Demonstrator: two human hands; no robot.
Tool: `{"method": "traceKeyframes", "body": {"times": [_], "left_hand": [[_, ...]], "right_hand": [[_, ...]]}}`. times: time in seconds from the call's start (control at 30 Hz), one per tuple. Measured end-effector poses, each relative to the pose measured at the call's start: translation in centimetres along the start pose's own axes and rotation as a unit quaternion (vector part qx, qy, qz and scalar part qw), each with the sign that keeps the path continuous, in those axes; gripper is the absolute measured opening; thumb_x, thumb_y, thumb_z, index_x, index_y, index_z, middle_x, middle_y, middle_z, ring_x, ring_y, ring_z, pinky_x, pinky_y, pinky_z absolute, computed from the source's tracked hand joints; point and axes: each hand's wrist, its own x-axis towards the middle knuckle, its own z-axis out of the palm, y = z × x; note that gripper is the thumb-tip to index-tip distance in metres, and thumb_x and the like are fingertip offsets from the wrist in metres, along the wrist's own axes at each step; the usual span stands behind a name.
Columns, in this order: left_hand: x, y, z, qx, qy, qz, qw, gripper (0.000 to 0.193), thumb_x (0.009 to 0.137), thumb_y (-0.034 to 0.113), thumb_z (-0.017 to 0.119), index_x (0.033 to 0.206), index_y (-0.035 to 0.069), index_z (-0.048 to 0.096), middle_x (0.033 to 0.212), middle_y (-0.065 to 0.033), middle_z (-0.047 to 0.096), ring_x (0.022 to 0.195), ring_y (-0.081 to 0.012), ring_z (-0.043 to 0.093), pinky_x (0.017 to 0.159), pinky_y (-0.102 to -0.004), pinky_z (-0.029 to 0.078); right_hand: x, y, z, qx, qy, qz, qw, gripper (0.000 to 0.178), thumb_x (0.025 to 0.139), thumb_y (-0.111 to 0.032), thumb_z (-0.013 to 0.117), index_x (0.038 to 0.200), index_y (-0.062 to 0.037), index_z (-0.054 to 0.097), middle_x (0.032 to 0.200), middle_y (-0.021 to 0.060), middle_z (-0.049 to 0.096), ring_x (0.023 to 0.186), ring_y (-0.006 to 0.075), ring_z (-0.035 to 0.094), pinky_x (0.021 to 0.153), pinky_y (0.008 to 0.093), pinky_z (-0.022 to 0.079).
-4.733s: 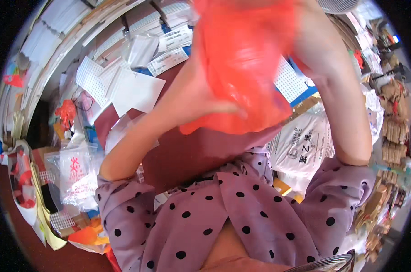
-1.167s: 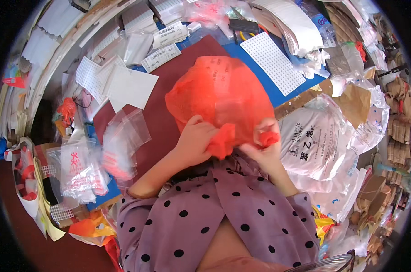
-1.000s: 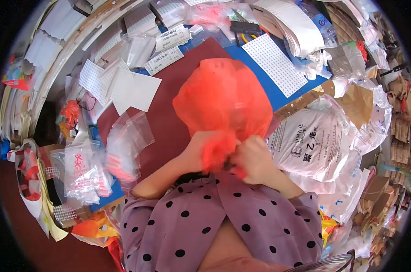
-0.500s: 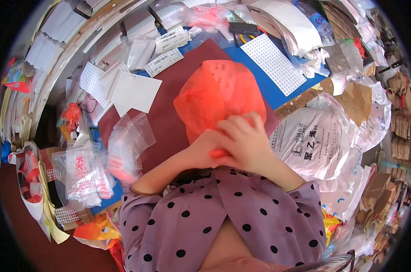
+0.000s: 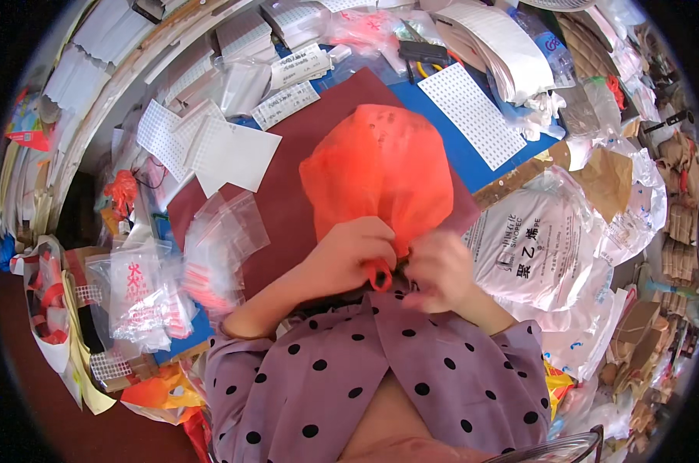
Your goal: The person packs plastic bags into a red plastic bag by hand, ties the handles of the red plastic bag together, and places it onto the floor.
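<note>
A red plastic bag, puffed out and full, rests on a dark red board in front of me. What it contains is hidden. My left hand is closed round the gathered neck, with a small loop of red plastic sticking out below the fingers. Right beside the neck is my right hand, its fingers bent but smeared by motion. Whether that hand grips the plastic cannot be made out.
Under the bag is the dark red board, over a blue surface. Clear zip bags and white sheets lie to the left. A printed label sheet is at the far right, above a large white sack.
My hands, overlapped before at the bag's neck, have come apart; the right moved down and slightly right. The bag has turned a little, and the red loop now shows by my left hand.
</note>
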Motion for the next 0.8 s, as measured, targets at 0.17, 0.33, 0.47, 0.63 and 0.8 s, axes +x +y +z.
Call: {"method": "traceKeyframes", "body": {"times": [0.17, 0.33, 0.47, 0.63, 0.8], "left_hand": [[-1.2, 0.1, 1.6, 0.349, 0.084, 0.239, 0.902, 0.009, 0.067, 0.006, 0.053, 0.075, 0.004, 0.057, 0.085, -0.0047, 0.053, 0.084, -0.018, 0.051, 0.065, -0.0269, 0.046], [-2.3, -2.0, 2.3, 0.422, 0.166, 0.335, 0.826, 0.013, 0.068, 0.008, 0.055, 0.08, 0.003, 0.058, 0.086, -0.0022, 0.052, 0.078, -0.0138, 0.048, 0.063, -0.025, 0.045], [-2.3, -2.1, 1.8, 0.434, 0.177, 0.326, 0.821, 0.012, 0.068, 0.008, 0.056, 0.08, 0.004, 0.057, 0.085, -0.0012, 0.052, 0.078, -0.014, 0.048, 0.061, -0.0238, 0.045], [-2.6, -1.9, 1.3, 0.384, 0.165, 0.261, 0.87, 0.018, 0.068, 0.013, 0.062, 0.083, 0.003, 0.056, 0.078, -0.0058, 0.051, 0.064, -0.0158, 0.049, 0.05, -0.0231, 0.044], [-2.3, -1.9, 0.9, 0.408, 0.206, 0.221, 0.862, 0.032, 0.065, 0.025, 0.07, 0.088, 0.008, 0.058, 0.085, -0.0049, 0.053, 0.065, -0.0182, 0.052, 0.048, -0.0227, 0.045]], "right_hand": [[2.7, 0.4, -0.1, 0.152, -0.056, 0.303, 0.939, 0.02, 0.08, -0.013, 0.052, 0.096, -0.0012, 0.052, 0.087, 0.0132, 0.052, 0.07, 0.0245, 0.053, 0.064, 0.0306, 0.043], [1.4, 2.5, 0.9, 0.242, -0.181, 0.318, 0.898, 0.015, 0.084, -0.015, 0.051, 0.085, -0.0005, 0.055, 0.075, 0.0116, 0.051, 0.067, 0.0229, 0.05, 0.062, 0.0292, 0.041], [2.2, 1.8, 0.6, 0.312, -0.114, 0.298, 0.895, 0.009, 0.079, -0.008, 0.057, 0.081, -0.0001, 0.054, 0.074, 0.0079, 0.052, 0.069, 0.0202, 0.051, 0.061, 0.0265, 0.039], [2.2, 1.4, 0.3, 0.045, -0.038, 0.138, 0.989, 0.014, 0.072, -0.01, 0.062, 0.077, -0.0028, 0.052, 0.075, 0.0059, 0.053, 0.068, 0.0225, 0.053, 0.056, 0.0255, 0.042], [1.7, 1.1, 0.9, 0.058, 0.078, 0.042, 0.994, 0.015, 0.068, -0.007, 0.062, 0.077, -0.0041, 0.05, 0.079, 0.009, 0.055, 0.068, 0.0237, 0.055, 0.057, 0.0322, 0.045]]}}
